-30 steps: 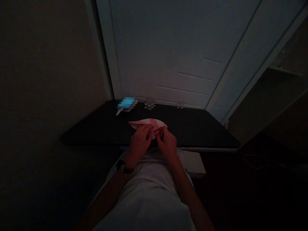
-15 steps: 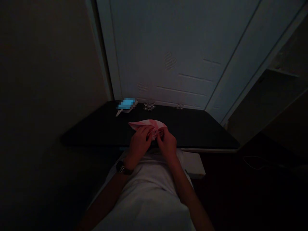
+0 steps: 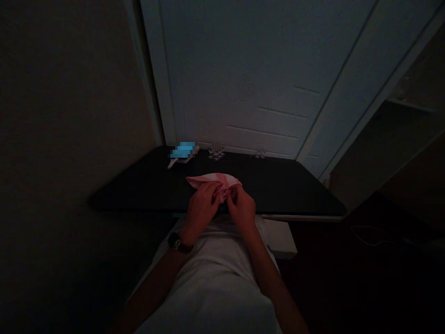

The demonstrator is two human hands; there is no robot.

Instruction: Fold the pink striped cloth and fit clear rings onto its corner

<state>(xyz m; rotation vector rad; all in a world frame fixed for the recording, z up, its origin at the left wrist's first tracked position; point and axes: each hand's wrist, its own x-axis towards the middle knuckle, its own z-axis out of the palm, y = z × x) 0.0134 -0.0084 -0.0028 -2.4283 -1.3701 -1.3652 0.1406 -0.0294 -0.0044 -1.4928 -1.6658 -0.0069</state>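
Observation:
A piece of pink and white cloth [image 3: 219, 178] is bunched between my two hands near the front edge of the black tabletop [image 3: 278, 185]. My left hand [image 3: 202, 204], with a dark watch [image 3: 178, 243] on its wrist, pinches the cloth's left side, fingers closed. On the other side my right hand [image 3: 241, 204] grips the gathered part between thumb and fingers. The fingertips of both hands nearly meet at the middle of the cloth. Dim light hides the fine detail there, and the left end of the cloth spreads out to a point.
At the back left of the tabletop lies a device with a blurred blue screen [image 3: 182, 150]. Clear, round-lobed pieces [image 3: 216, 152] stand by the pale panel [image 3: 222, 69] behind. Below the front edge, right of my lap, is a white box [image 3: 281, 237].

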